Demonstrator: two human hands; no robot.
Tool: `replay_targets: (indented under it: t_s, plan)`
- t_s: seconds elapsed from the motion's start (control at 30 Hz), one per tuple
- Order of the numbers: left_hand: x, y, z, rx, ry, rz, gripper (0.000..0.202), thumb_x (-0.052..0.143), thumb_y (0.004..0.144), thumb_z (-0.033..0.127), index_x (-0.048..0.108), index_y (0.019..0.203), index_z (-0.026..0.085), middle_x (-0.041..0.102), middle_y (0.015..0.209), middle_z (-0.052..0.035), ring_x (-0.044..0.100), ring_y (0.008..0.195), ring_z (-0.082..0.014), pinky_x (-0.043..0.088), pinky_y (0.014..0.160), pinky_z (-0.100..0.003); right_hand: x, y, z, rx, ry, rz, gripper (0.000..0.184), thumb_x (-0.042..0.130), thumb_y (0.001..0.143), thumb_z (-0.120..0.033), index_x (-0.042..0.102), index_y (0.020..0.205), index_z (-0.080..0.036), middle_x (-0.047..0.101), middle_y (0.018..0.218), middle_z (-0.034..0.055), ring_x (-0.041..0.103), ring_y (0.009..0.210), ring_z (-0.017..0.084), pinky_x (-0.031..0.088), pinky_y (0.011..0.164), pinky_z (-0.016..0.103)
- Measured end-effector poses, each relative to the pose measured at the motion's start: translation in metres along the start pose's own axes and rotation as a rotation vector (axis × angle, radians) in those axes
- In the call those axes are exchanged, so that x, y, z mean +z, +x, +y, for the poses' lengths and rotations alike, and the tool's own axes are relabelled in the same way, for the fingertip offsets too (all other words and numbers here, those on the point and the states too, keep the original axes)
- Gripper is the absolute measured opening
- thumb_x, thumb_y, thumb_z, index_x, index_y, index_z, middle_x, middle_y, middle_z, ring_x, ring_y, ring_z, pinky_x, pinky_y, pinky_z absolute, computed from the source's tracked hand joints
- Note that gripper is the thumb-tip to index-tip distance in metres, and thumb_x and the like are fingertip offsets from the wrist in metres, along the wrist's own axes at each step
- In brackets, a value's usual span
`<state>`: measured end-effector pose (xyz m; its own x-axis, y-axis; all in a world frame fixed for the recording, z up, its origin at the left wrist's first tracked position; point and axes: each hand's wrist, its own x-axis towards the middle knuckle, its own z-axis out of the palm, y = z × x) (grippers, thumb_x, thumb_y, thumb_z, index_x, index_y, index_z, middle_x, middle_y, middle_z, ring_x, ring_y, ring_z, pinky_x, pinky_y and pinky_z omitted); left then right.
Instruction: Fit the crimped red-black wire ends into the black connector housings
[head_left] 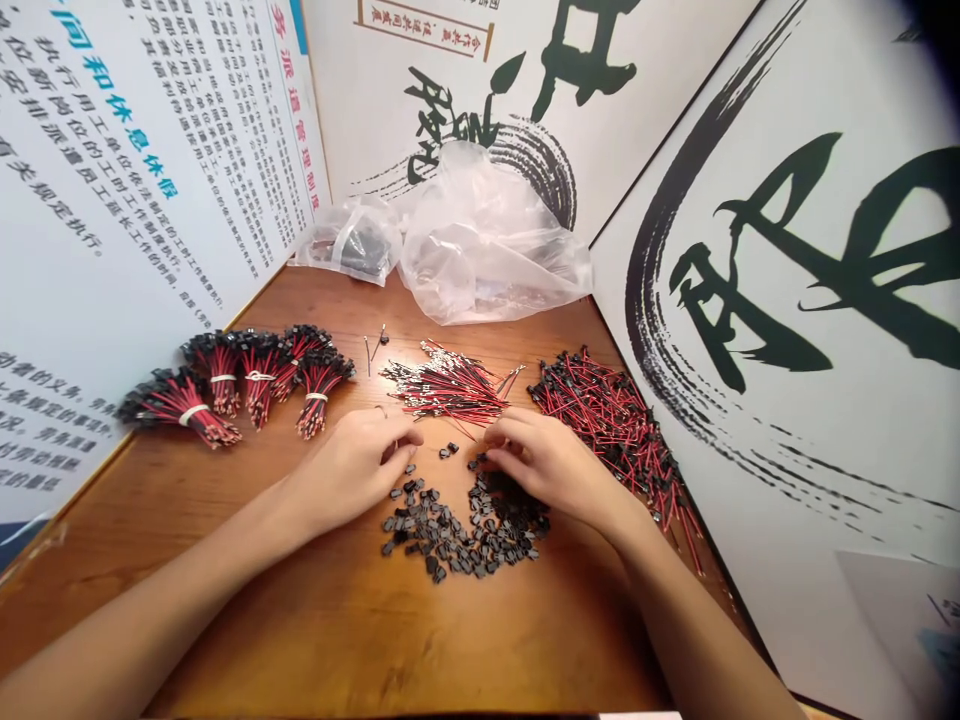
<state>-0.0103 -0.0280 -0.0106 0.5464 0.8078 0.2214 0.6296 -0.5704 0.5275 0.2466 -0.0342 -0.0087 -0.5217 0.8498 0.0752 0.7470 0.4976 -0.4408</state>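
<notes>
My left hand [360,462] is curled at the left side of the loose black connector housings [457,540], thumb and fingers bent toward each other; anything between them is too small to make out. Across from it, my right hand [551,462] is closed in a pinch over the right end of the same housings. A black housing shows right by its thumb tip, but I cannot tell whether it is held. Just beyond both hands lies a heap of red and black wires with metal terminals [450,385]. Two or so single housings [448,451] sit between the hands.
Tied bundles of red-black wires with black connectors [259,375] stand at the left. A large pile of connector wires [607,420] lies at the right along the wall panel. Clear plastic bags [487,240] rest at the back. Printed panels [787,300] enclose the wooden table [375,640].
</notes>
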Motion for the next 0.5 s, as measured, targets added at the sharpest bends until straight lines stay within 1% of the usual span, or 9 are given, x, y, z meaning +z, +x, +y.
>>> replay_targets:
  t_s: [0.1, 0.17, 0.27, 0.37, 0.43, 0.5]
  plan:
    - [0.001, -0.002, 0.005, 0.031, -0.002, -0.031, 0.018, 0.051, 0.089, 0.014, 0.069, 0.087, 0.014, 0.067, 0.076, -0.005, 0.06, 0.072, -0.0187, 0.043, 0.066, -0.031, 0.006, 0.001, -0.008, -0.017, -0.039, -0.084, 0.011, 0.058, 0.09, -0.016, 0.065, 0.096, -0.021, 0.064, 0.098, 0.0053, 0.06, 0.092, 0.02, 0.046, 0.076, 0.03]
    - [0.002, -0.003, 0.008, 0.03, -0.04, -0.016, 0.018, 0.051, 0.089, 0.013, 0.069, 0.086, 0.014, 0.065, 0.073, -0.004, 0.059, 0.069, -0.0175, 0.042, 0.064, -0.03, 0.009, 0.002, -0.009, -0.011, -0.088, -0.089, 0.01, 0.055, 0.092, -0.015, 0.064, 0.093, -0.019, 0.064, 0.095, 0.0062, 0.06, 0.091, 0.02, 0.046, 0.075, 0.031]
    - [0.004, -0.002, 0.011, -0.007, -0.109, 0.008, 0.015, 0.054, 0.086, 0.011, 0.069, 0.084, 0.014, 0.065, 0.071, -0.0022, 0.058, 0.066, -0.0156, 0.042, 0.063, -0.028, 0.011, 0.003, -0.009, 0.003, -0.128, -0.08, 0.011, 0.054, 0.093, -0.015, 0.064, 0.09, -0.018, 0.064, 0.093, 0.0066, 0.06, 0.09, 0.021, 0.046, 0.074, 0.031]
    - [0.004, 0.0, 0.012, -0.029, -0.124, 0.006, 0.015, 0.055, 0.085, 0.011, 0.069, 0.085, 0.015, 0.067, 0.073, -0.0023, 0.058, 0.067, -0.0154, 0.043, 0.065, -0.028, 0.009, 0.002, -0.009, -0.007, -0.06, -0.11, 0.012, 0.055, 0.091, -0.011, 0.064, 0.094, -0.018, 0.062, 0.098, 0.0067, 0.059, 0.093, 0.021, 0.047, 0.078, 0.032]
    - [0.003, 0.001, 0.012, -0.03, -0.113, 0.0, 0.015, 0.054, 0.086, 0.012, 0.069, 0.085, 0.015, 0.068, 0.074, -0.003, 0.059, 0.069, -0.0162, 0.044, 0.067, -0.029, 0.007, 0.001, -0.009, -0.02, -0.003, -0.131, 0.019, 0.054, 0.09, -0.007, 0.064, 0.099, -0.019, 0.061, 0.1, 0.0064, 0.059, 0.094, 0.02, 0.047, 0.082, 0.032]
    - [0.002, 0.001, 0.012, -0.033, -0.108, 0.001, 0.016, 0.054, 0.086, 0.013, 0.069, 0.084, 0.015, 0.069, 0.076, -0.0037, 0.06, 0.071, -0.0171, 0.045, 0.069, -0.03, 0.006, -0.001, -0.006, -0.016, 0.023, -0.13, 0.025, 0.052, 0.088, -0.003, 0.064, 0.101, -0.02, 0.061, 0.101, 0.0059, 0.058, 0.092, 0.019, 0.047, 0.081, 0.032]
